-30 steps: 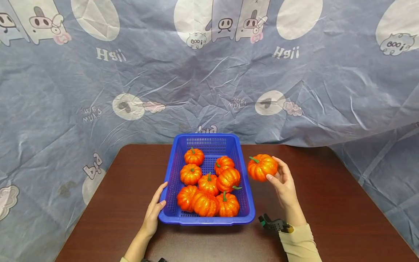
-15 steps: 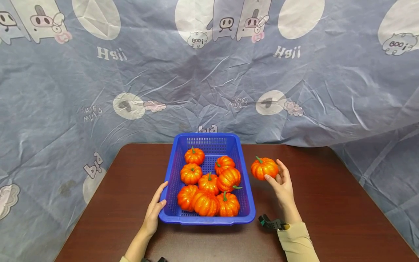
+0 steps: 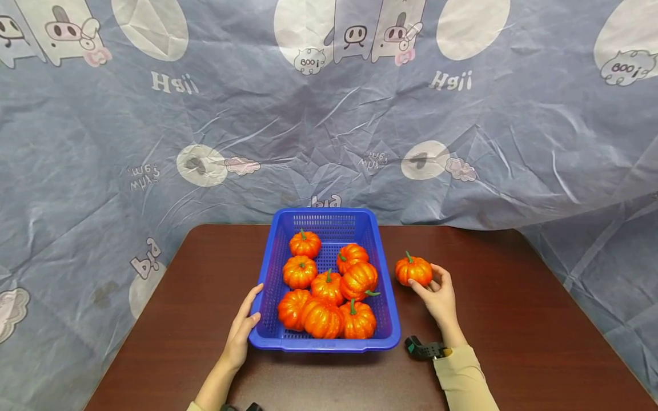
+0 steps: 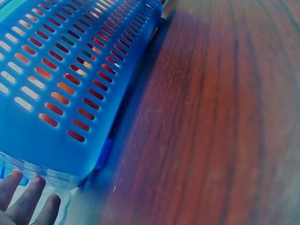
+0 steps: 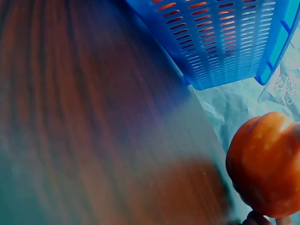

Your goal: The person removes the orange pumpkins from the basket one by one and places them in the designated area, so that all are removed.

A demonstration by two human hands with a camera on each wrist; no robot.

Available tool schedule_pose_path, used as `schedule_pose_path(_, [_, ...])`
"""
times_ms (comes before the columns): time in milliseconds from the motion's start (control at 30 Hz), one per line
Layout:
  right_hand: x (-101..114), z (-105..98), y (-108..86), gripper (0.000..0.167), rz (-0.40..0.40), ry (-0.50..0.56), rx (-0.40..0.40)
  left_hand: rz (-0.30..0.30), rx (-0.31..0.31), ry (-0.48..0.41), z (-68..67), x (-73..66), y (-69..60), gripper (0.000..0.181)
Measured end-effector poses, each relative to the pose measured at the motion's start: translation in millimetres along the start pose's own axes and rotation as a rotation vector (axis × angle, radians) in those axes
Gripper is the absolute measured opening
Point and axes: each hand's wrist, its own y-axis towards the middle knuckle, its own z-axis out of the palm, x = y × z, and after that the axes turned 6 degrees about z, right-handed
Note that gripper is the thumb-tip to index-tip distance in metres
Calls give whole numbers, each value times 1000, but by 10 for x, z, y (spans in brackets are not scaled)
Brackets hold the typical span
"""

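A blue plastic basket (image 3: 325, 345) with slotted walls stands in the middle of the table in the head view. Several small orange pumpkins (image 3: 300, 272) with green stems lie inside it, some resting on others. My left hand (image 3: 239, 331) touches the basket's left rim with extended fingers; its fingertips (image 4: 33, 185) show by the basket wall in the left wrist view. To the right of the basket, my right hand (image 3: 440, 297) holds another orange pumpkin (image 3: 413, 270) between thumb and fingers, stem upward. In the right wrist view this pumpkin (image 5: 265, 164) hides most of the fingers.
The dark brown wooden table (image 3: 514, 319) extends to both sides of the basket. Behind it hangs a wrinkled grey-blue cloth (image 3: 329, 125) with cartoon prints, reaching the table's back edge. A black strap device (image 3: 424, 347) sits at the right wrist.
My right hand has lowered the pumpkin and shifted it slightly right, away from the basket; its stem has turned more upright. The left hand and the basket stay in place.
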Motion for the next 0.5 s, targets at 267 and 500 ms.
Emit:
schedule_pose_path(267, [-67,17,63,77,-65,-104,-65,-1,3,-7,-1,4,-2,53])
schedule_pose_path(500, [-139,52,165,72,-124,-234,-192,-3,-8,3,5,5,2,53])
